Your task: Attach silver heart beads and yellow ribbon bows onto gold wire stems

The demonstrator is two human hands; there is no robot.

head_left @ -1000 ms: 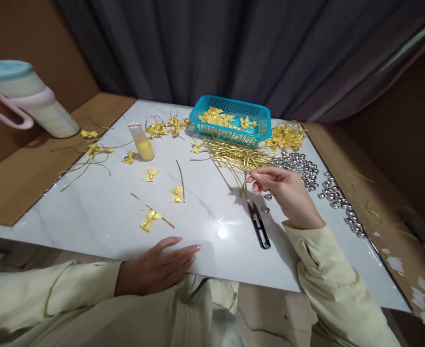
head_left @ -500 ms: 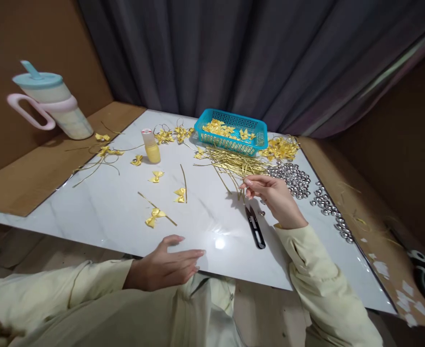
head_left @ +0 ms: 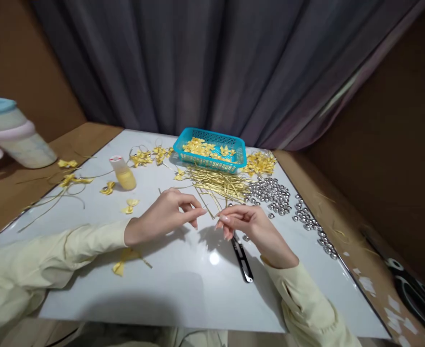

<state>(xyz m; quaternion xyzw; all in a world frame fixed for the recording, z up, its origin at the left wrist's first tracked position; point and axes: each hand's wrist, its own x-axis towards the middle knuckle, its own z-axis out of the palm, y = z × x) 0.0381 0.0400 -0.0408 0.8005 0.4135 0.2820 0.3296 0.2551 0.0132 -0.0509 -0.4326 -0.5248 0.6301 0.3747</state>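
My right hand [head_left: 246, 226] is closed in a pinch at the front of the pile of gold wire ties [head_left: 221, 185], with a thin gold tie [head_left: 209, 212] at its fingertips. Facing it, my left hand [head_left: 172, 214] hovers over the table, thumb and fingers slightly apart, its tips close to that tie. Below my right hand lies a pair of black thread snips [head_left: 242, 260]. Yellow ribbon bows [head_left: 130, 206] lie to the left; another bow [head_left: 120, 267] is partly covered by my left sleeve.
A blue basket [head_left: 209, 164] of yellow bows stands at the back, with more bows [head_left: 259, 164] beside it. Silver bells or beads [head_left: 270, 193] spread along the right. On the left are a bottle with yellow contents [head_left: 126, 177] and a tumbler [head_left: 24, 144]. Scissors [head_left: 415, 294] lie far right.
My left hand has risen from the table's front edge and come in beside my right hand. My right hand has drawn slightly toward me from the tie pile. The view has shifted.
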